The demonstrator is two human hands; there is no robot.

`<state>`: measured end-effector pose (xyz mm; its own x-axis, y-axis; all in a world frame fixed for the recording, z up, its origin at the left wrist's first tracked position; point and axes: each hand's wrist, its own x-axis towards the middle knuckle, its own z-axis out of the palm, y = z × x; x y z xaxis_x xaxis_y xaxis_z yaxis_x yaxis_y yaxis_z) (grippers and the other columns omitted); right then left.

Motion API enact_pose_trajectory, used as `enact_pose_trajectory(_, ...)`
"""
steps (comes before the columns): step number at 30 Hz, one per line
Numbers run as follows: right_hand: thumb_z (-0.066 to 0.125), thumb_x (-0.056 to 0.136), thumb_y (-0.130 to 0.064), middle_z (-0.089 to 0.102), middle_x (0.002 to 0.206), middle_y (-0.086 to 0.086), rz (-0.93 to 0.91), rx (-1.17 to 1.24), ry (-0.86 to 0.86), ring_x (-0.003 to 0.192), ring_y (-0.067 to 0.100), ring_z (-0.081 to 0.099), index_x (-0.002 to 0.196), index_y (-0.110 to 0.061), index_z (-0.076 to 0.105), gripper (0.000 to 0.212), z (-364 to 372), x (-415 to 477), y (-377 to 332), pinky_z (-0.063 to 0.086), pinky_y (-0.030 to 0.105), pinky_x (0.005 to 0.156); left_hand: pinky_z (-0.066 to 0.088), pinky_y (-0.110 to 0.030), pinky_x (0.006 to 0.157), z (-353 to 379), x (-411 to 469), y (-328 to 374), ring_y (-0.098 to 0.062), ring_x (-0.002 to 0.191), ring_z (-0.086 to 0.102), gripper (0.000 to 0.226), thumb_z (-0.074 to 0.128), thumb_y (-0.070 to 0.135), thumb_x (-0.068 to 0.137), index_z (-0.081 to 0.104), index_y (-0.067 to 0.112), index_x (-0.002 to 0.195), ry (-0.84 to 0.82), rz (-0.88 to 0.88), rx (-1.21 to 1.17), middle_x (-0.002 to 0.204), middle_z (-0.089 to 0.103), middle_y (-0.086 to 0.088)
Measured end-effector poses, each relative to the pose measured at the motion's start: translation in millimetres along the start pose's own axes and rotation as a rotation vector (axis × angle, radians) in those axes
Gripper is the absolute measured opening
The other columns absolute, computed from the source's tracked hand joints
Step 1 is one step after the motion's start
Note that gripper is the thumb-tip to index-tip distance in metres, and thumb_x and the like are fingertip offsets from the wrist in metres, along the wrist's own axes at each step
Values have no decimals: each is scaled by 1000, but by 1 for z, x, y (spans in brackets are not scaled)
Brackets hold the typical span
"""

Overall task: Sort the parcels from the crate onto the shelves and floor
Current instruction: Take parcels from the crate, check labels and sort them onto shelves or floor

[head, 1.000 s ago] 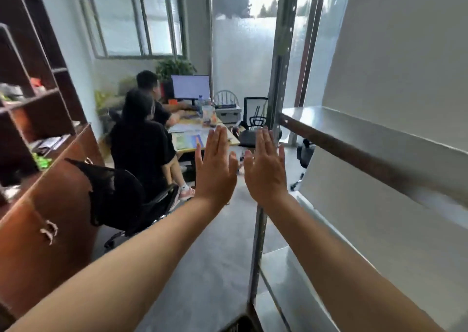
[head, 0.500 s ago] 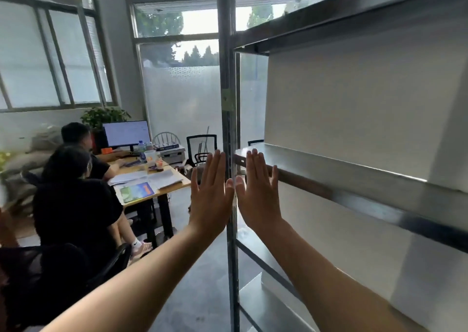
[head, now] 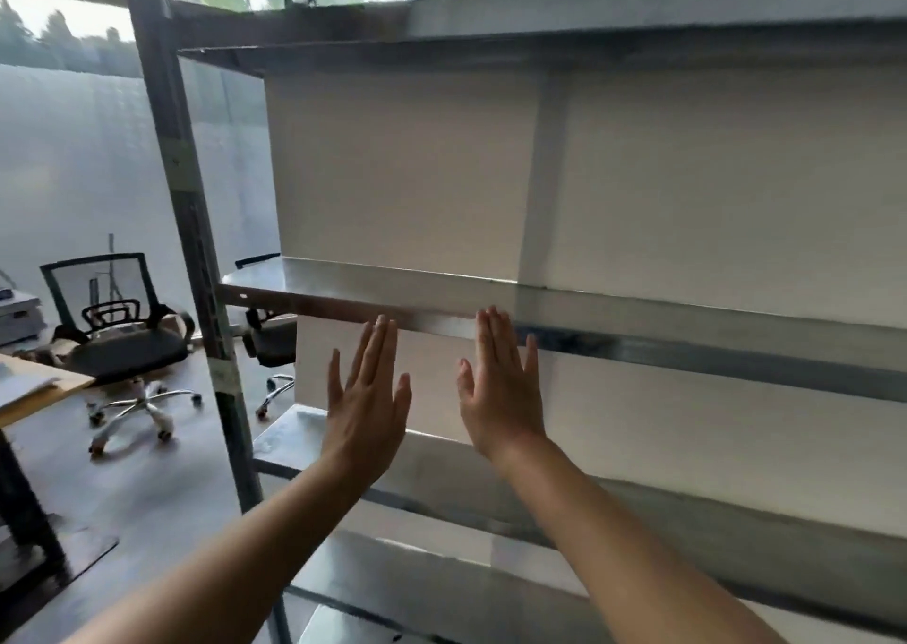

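A grey metal shelving unit fills the right of the head view, with a middle shelf (head: pixel 638 309), a lower shelf (head: pixel 294 432) and a top shelf (head: pixel 589 10), all bare in the visible parts. My left hand (head: pixel 365 408) and my right hand (head: pixel 500 388) are raised side by side in front of the middle shelf's front edge, backs toward me, fingers straight and apart, holding nothing. No parcel and no crate shows in the view.
A dark upright post (head: pixel 196 275) of the rack stands left of my hands. Two black office chairs (head: pixel 122 334) (head: pixel 267 344) stand on the grey floor beyond it. A desk corner (head: pixel 29 388) juts in at the left edge, frosted windows behind.
The view has swung right, from the desks with seated people to the shelving. Both hands stay raised and flat, now a little farther apart and in front of the middle shelf.
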<state>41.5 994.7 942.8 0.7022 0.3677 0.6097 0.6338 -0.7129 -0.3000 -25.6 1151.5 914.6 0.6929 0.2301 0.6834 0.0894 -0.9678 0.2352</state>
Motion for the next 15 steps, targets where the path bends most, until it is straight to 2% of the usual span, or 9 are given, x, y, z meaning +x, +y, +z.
enact_pose_trajectory(3, 19, 106, -39, -13, 164, -3, 78, -62, 35, 149, 9, -16, 157, -19, -5, 60, -37, -9, 31, -7, 43, 123, -5, -42, 122, 2, 11, 57, -7, 151, -6, 63, 14, 44, 100, 4, 19, 157, -7, 73, -80, 164, -2, 6)
enact_pose_trajectory(9, 21, 106, -39, -12, 164, -3, 134, -172, 91, 149, 10, -16, 157, -17, -5, 62, -129, -57, 100, -13, 39, 121, -7, -41, 122, 14, 16, 192, -3, 150, -10, 61, 16, 40, 101, 3, 19, 157, -48, 225, -198, 164, -2, 8)
enact_pose_trajectory(15, 25, 105, -38, -7, 165, -3, 253, -288, 170, 150, 9, -13, 157, -18, -2, 62, -246, -130, 194, -5, 43, 123, -10, -43, 122, 32, -23, 372, -2, 146, -22, 67, -5, 47, 94, -13, 23, 155, -182, 364, -324, 161, -21, 11)
